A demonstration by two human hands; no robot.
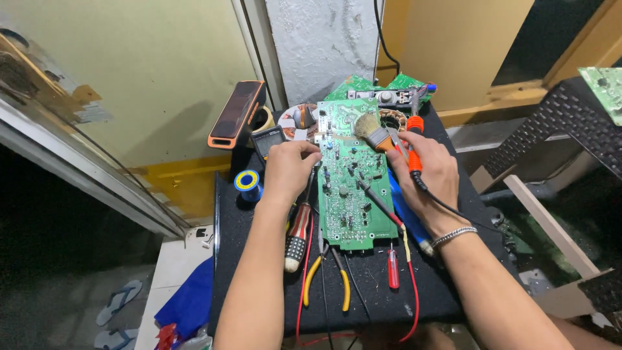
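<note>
- Where the black surface (363, 291) fills the lower middle of the frame, a green circuit board (348, 188) is seen lying flat at its centre, the long axis running from the upper to the lower part of the frame.
- The board is flanked by both hands: its left edge is touched by the left hand (289, 172), whose grip is curled on that edge, while the right hand (424, 175) lies just beside the right edge.
- The right grip is closed around an orange-handled brush (379, 134), whose bristles are tilted toward the board's upper end, at upper centre of the frame.
- The board is studded with small dark components; a dark probe (376, 198) is laid diagonally across it.
- Yellow-handled pliers (327, 275) are seen below the board.
</note>
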